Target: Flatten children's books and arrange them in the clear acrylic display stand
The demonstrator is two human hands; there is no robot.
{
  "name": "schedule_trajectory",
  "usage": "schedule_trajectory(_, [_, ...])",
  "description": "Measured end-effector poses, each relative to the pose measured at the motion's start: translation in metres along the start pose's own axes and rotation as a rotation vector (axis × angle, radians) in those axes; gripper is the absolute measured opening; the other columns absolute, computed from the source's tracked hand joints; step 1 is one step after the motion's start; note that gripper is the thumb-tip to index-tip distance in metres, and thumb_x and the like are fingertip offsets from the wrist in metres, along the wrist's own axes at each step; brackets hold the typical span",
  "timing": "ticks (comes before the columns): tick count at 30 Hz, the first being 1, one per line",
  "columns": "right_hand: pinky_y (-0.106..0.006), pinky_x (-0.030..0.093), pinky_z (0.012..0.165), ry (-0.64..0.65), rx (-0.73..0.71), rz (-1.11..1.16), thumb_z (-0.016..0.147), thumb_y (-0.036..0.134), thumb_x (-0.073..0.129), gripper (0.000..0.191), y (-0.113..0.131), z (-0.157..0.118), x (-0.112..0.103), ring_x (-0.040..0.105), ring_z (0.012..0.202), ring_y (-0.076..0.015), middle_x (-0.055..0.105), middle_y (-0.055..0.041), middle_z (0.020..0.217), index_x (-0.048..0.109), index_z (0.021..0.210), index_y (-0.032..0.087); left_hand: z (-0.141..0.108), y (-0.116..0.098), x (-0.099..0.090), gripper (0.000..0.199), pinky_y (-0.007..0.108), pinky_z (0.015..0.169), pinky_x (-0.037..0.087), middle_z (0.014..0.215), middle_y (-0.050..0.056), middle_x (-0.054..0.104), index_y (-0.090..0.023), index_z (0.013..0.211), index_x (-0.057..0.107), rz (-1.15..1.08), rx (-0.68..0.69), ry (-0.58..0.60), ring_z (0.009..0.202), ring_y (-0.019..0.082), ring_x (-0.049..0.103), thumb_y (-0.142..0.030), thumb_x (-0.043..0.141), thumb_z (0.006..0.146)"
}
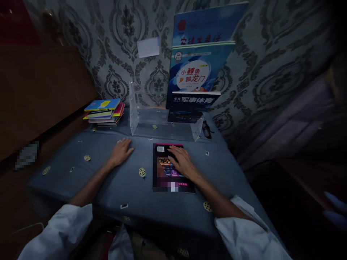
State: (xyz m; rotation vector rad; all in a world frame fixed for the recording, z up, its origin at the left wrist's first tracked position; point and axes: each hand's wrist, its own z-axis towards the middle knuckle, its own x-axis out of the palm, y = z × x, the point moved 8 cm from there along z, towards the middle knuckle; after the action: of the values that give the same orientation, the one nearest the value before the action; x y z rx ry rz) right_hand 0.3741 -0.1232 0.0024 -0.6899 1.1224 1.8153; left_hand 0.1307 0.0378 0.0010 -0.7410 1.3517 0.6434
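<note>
A black book (162, 169) with a barcode and colourful pictures lies flat on the table, partly blurred at its lower edge. My right hand (182, 160) rests on its upper right part, fingers stretched out over the cover. To the left of the book, my left hand (121, 151) lies flat on the blue tablecloth (114, 187) with its fingers extended and nothing in it. Behind both hands stands a clear acrylic book rack (165, 128). Toward its right side several books stand upright in tiers, among them a dark book (192, 108) in front and a light blue book (200, 68) behind it.
A stack of books (104, 113) sits at the table's back left. Dark glasses (207, 130) lie right of the rack. A taller blue book (208, 23) leans near the patterned wall (119, 47), which carries a white card (148, 47). A brown wooden panel (40, 90) borders the left.
</note>
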Motion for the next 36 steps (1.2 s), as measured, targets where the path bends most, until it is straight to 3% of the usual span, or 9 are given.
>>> schedule_trajectory(3, [-0.057, 0.040, 0.112, -0.004, 0.027, 0.030, 0.097, 0.034, 0.049, 0.038, 0.000, 0.000, -0.001, 0.056, 0.132, -0.0304, 0.064, -0.0151, 0.138, 0.064, 0.129, 0.020, -0.004, 0.036, -0.017, 0.053, 0.053, 0.115, 0.036, 0.156, 0.021, 0.042, -0.007, 0.144, 0.046, 0.107, -0.192, -0.044, 0.147, 0.036, 0.036, -0.040, 0.036, 0.103])
schedule_trajectory(5, [-0.058, 0.039, 0.112, -0.008, 0.038, 0.047, 0.097, 0.034, 0.050, 0.037, -0.001, 0.000, -0.001, 0.056, 0.132, -0.0303, 0.064, -0.0147, 0.137, 0.065, 0.128, 0.021, -0.005, 0.031, -0.025, 0.046, 0.056, 0.108, 0.043, 0.151, 0.020, 0.049, -0.011, 0.136, 0.053, 0.138, -0.225, -0.062, 0.140, 0.038, 0.045, -0.038, 0.038, 0.102])
schedule_trajectory(7, [-0.058, 0.039, 0.112, -0.009, 0.045, 0.060, 0.096, 0.034, 0.051, 0.037, -0.002, 0.000, -0.001, 0.056, 0.132, -0.0299, 0.065, -0.0138, 0.137, 0.065, 0.128, 0.022, -0.004, 0.001, -0.029, 0.038, 0.052, 0.104, 0.048, 0.146, 0.017, 0.055, -0.015, 0.129, 0.058, 0.091, -0.143, -0.083, 0.130, 0.035, 0.056, -0.032, 0.041, 0.100])
schedule_trajectory(12, [-0.056, 0.039, 0.112, -0.020, 0.044, 0.069, 0.095, 0.033, 0.053, 0.037, -0.005, 0.000, 0.002, 0.055, 0.134, -0.0294, 0.063, -0.0141, 0.139, 0.065, 0.128, 0.022, 0.002, -0.122, -0.025, 0.036, 0.040, 0.111, 0.045, 0.140, 0.011, 0.061, -0.017, 0.131, 0.057, -0.208, 0.340, -0.139, 0.129, 0.024, 0.057, -0.024, 0.040, 0.100])
schedule_trajectory(15, [-0.056, 0.038, 0.113, -0.021, 0.068, 0.044, 0.095, 0.035, 0.053, 0.038, -0.009, 0.001, 0.000, 0.053, 0.135, -0.0292, 0.061, -0.0145, 0.142, 0.064, 0.129, 0.021, 0.004, -0.160, -0.013, 0.032, 0.042, 0.112, 0.044, 0.136, 0.013, 0.062, -0.015, 0.125, 0.060, -0.176, 0.431, -0.122, 0.128, 0.026, 0.058, -0.022, 0.044, 0.098])
schedule_trajectory(23, [-0.056, 0.040, 0.112, -0.028, 0.172, -0.019, 0.096, 0.038, 0.052, 0.042, -0.040, -0.003, -0.019, 0.056, 0.132, -0.0319, 0.061, -0.0163, 0.141, 0.063, 0.131, 0.018, 0.003, -0.162, -0.002, 0.035, 0.043, 0.115, 0.041, 0.143, 0.015, 0.057, -0.013, 0.131, 0.056, -0.126, 0.406, -0.135, 0.135, 0.026, 0.052, -0.021, 0.042, 0.100])
schedule_trajectory(29, [-0.053, 0.043, 0.111, -0.047, 0.182, 0.093, 0.095, 0.033, 0.049, 0.040, -0.055, -0.007, -0.022, 0.058, 0.129, -0.0300, 0.063, -0.0134, 0.139, 0.064, 0.130, 0.019, 0.007, -0.162, 0.004, 0.039, 0.046, 0.116, 0.038, 0.147, 0.015, 0.055, -0.014, 0.133, 0.056, -0.109, 0.397, -0.104, 0.137, 0.028, 0.051, -0.022, 0.041, 0.099])
schedule_trajectory(33, [-0.050, 0.048, 0.106, -0.068, 0.219, 0.185, 0.097, 0.032, 0.046, 0.038, -0.064, -0.005, -0.024, 0.062, 0.122, -0.0272, 0.069, -0.0086, 0.130, 0.065, 0.129, 0.025, 0.013, -0.165, 0.007, 0.043, 0.047, 0.119, 0.035, 0.151, 0.015, 0.051, -0.013, 0.138, 0.054, -0.127, 0.424, -0.102, 0.140, 0.027, 0.048, -0.025, 0.039, 0.099])
schedule_trajectory(36, [-0.048, 0.050, 0.104, -0.078, 0.266, 0.239, 0.097, 0.033, 0.044, 0.039, -0.072, -0.003, -0.025, 0.064, 0.117, -0.0258, 0.071, -0.0091, 0.124, 0.064, 0.129, 0.023, 0.018, -0.172, 0.007, 0.044, 0.046, 0.118, 0.037, 0.150, 0.014, 0.052, -0.013, 0.138, 0.054, -0.130, 0.445, -0.100, 0.140, 0.027, 0.048, -0.024, 0.040, 0.098])
